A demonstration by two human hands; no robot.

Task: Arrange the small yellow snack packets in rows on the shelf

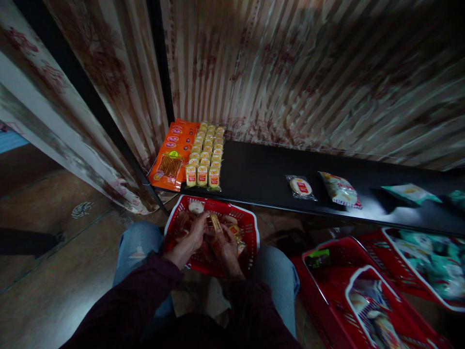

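Observation:
Over the red basket [256,242] between my knees, my left hand [196,233] and my right hand [226,245] come close together. A small yellow-wrapped snack cake [215,223] is between them, its lower end in my right fingers. My left fingers are bent in at its left side, their tips partly hidden. Beneath the hands, the basket holds loose wrapped snacks, among them a round pale one [196,207] and yellow-and-red packets [235,230]. On the shelf just above stand yellow-wrapped cakes [205,152] in close rows.
Orange snack bags [170,157] lie at the left end of the black shelf [254,167]. A round packet [301,186], a puffed bag [340,190] and a green-white packet [412,193] lie further right. Red baskets [327,291] with bagged goods stand on the floor at right.

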